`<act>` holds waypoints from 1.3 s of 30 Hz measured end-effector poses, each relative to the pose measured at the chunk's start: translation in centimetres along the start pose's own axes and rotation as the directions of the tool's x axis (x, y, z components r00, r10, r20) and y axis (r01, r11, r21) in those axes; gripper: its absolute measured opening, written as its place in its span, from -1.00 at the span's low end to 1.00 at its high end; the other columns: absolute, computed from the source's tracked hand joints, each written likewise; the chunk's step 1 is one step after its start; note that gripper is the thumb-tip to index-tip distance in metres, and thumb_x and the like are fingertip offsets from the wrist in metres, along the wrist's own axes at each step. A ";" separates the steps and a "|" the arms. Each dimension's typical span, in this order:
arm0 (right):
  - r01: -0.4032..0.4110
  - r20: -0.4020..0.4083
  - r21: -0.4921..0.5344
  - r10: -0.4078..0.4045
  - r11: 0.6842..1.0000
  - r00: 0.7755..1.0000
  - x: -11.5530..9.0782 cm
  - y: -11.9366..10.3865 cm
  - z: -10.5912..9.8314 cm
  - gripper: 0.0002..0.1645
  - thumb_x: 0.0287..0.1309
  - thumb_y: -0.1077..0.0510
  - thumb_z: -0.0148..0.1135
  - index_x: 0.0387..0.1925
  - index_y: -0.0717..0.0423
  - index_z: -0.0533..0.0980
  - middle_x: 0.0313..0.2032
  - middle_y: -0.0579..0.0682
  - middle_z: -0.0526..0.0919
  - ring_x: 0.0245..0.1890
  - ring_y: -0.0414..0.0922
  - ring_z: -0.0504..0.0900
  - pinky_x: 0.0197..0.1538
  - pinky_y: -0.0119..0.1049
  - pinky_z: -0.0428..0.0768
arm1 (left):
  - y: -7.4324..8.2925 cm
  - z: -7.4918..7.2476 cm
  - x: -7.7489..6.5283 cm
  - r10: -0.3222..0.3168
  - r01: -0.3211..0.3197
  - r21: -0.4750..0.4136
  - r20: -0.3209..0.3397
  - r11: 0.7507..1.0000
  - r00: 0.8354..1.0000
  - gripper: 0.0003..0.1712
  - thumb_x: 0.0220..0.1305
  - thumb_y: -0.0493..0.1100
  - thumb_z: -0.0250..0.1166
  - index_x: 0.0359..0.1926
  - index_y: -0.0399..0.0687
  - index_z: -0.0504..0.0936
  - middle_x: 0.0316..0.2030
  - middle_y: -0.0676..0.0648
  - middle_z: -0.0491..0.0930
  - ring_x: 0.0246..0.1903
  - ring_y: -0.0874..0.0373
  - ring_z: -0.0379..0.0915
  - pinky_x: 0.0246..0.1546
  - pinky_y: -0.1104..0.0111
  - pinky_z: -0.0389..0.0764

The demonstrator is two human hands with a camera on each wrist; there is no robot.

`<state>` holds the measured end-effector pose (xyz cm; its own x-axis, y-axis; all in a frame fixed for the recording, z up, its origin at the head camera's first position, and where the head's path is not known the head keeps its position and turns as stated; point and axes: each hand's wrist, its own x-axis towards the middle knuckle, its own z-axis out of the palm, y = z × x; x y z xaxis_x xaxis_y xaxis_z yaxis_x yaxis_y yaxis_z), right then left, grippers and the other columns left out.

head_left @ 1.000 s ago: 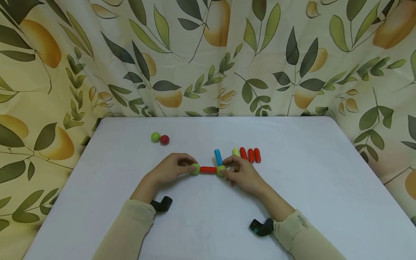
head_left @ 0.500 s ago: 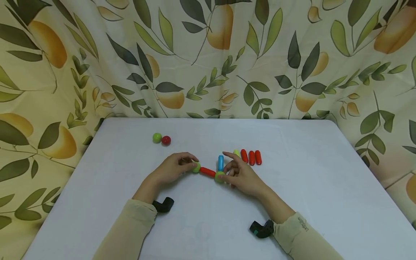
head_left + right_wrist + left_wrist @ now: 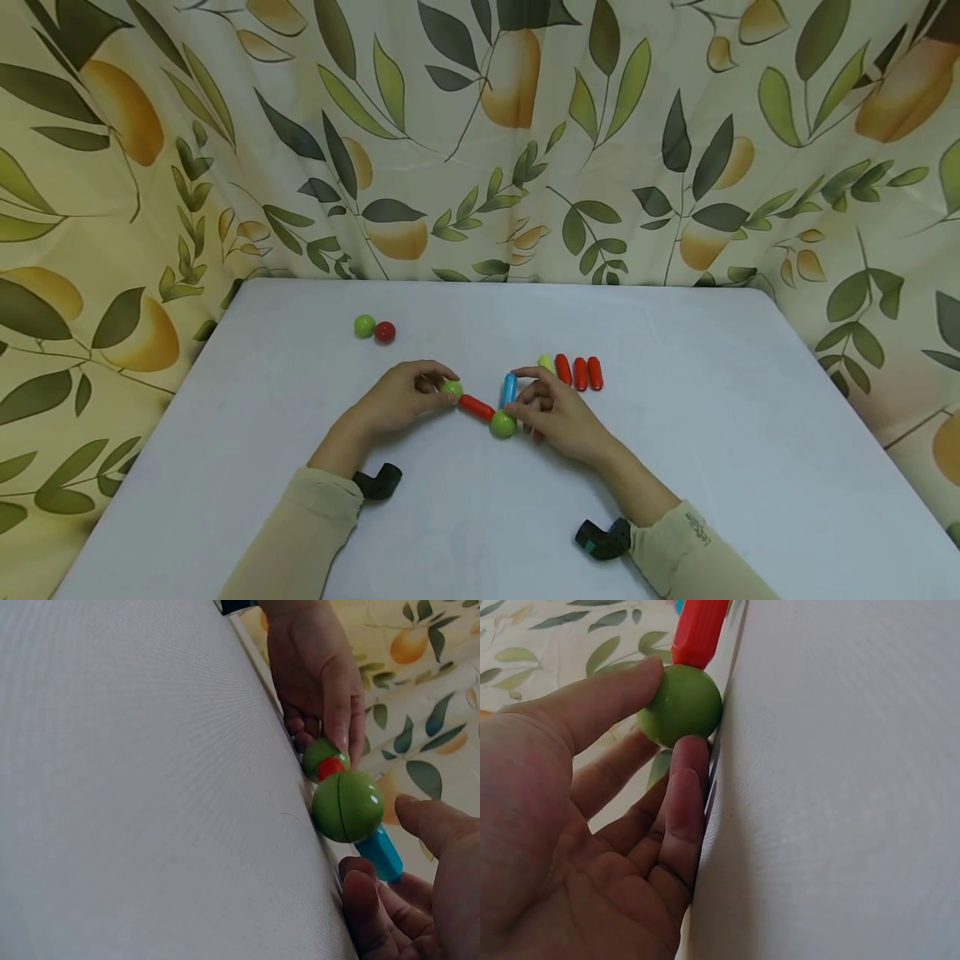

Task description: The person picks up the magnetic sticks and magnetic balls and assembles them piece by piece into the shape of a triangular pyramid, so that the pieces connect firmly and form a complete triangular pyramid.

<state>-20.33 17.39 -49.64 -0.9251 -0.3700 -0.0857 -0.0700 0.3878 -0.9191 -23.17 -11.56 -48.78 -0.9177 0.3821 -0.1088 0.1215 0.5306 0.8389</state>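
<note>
My left hand (image 3: 397, 402) pinches a green ball (image 3: 684, 707) between thumb and fingers, low over the white table. A red rod (image 3: 476, 407) runs from this ball to a second green ball (image 3: 503, 425). From the second ball a blue rod (image 3: 509, 389) sticks out toward the back. My right hand (image 3: 566, 419) is beside the blue rod. In the right wrist view its thumb (image 3: 427, 821) stands apart from ball and rod, while a finger lies at the blue rod's far end.
A loose green ball (image 3: 364, 326) and a red ball (image 3: 385, 332) lie at the back left of the white table (image 3: 675, 350). Behind my right hand several red rods (image 3: 581, 373) and a yellow-green rod (image 3: 545, 362) lie in a row. A patterned curtain (image 3: 480, 167) hangs behind.
The second ball has swung toward me, so the red rod now slants. My right hand has let go of that ball, its fingers now beside the blue rod. The left hand keeps its grip.
</note>
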 end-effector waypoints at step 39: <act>-0.006 -0.193 -0.144 -0.022 0.990 0.981 -0.2 -1.7 -4.3 -0.72 0.42 0.08 0.27 0.06 0.11 0.59 -0.27 0.17 0.66 -0.49 -0.05 0.59 -0.43 -0.33 0.57 | -0.1 -0.3 0.1 -0.040 0.039 -0.049 -0.025 0.998 0.999 -0.68 0.38 -0.04 0.40 0.13 0.21 0.67 -0.11 0.06 0.69 -0.12 0.11 0.55 0.02 0.24 0.52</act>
<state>-21.58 20.42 -46.39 -0.9779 -0.2090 0.0105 -0.1176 0.5074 -0.8537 -23.39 -11.79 -48.71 -0.9311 0.3412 -0.1288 0.0670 0.5073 0.8592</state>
